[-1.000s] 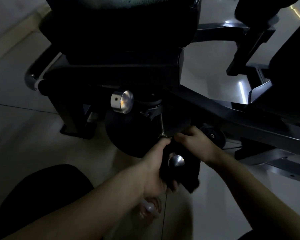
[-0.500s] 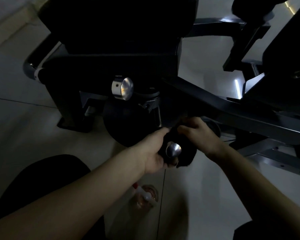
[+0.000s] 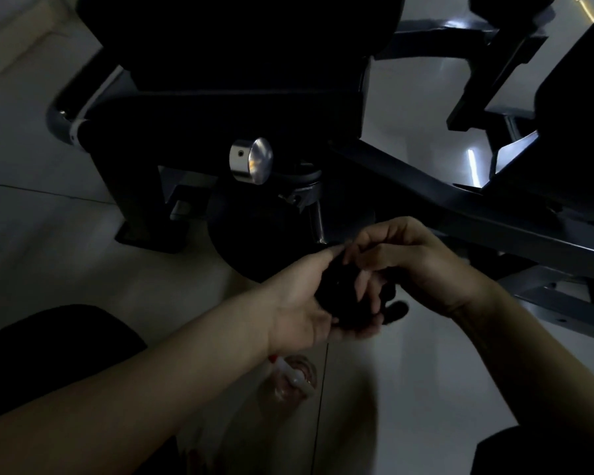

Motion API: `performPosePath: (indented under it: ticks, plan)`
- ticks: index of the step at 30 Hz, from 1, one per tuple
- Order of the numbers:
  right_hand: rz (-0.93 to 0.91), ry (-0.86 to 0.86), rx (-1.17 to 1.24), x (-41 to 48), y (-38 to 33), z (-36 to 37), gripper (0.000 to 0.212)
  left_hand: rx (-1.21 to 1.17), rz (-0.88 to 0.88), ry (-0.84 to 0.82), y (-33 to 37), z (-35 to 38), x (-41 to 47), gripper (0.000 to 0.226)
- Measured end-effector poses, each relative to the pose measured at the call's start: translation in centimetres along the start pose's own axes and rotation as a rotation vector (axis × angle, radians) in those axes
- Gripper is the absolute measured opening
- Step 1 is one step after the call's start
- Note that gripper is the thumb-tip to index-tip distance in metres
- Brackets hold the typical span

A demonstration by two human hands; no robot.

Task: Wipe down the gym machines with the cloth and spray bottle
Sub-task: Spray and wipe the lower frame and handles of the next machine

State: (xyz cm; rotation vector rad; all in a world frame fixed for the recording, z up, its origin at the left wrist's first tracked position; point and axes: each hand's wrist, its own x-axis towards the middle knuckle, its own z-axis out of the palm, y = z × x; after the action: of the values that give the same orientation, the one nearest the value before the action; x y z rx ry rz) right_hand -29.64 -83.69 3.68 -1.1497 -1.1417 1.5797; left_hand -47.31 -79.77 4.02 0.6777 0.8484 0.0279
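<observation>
Wiping judged unfinished: black crumpled cloth (image 3: 340, 298) is being bunched.
It is being gripped by left hand (image 3: 300, 305) and right hand (image 3: 410, 262); clear plastic spray bottle (image 3: 292, 375) is being left unheld at 6 o'clock.

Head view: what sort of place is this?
Probably a gym: a black padded machine with a chrome adjustment knob on a dark metal frame, standing on a pale tiled floor.
</observation>
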Motion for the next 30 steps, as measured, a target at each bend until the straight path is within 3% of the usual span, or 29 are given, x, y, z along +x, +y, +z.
performPosePath:
  ticks: [7,11,13,16,18,23,26,30]
  plan:
    - [-0.067,0.144,0.049,0.0,0.7,0.4,0.014,0.065,0.004,0.105,0.3,0.6,-0.4,0.056]
    - [-0.033,0.256,-0.034,0.3,1.3,0.5,0.007,0.109,-0.009,0.261,0.2,-0.3,-0.9,0.029]
    - [0.013,0.269,-0.127,0.5,1.5,0.5,0.015,0.256,0.073,0.345,0.0,-1.4,-1.0,0.022]
    - [0.025,0.24,-0.18,0.4,1.3,0.6,0.02,0.68,0.3,0.548,0.3,-3.0,-0.3,0.012]
    - [-0.019,0.242,-0.203,0.3,1.1,0.6,0.023,0.87,0.405,0.606,0.4,-3.5,0.2,0.024]
    - [-0.047,0.279,-0.312,0.0,1.5,0.1,0.026,1.039,0.364,0.706,0.2,-4.9,1.9,0.028]
    - [0.16,0.152,-0.418,-0.2,2.3,-0.8,0.031,0.854,0.299,0.74,1.1,-6.0,2.5,0.018]
    - [0.645,-0.237,-0.733,-0.4,5.2,-1.3,0.021,0.869,0.374,0.786,1.7,-6.9,2.4,0.013]
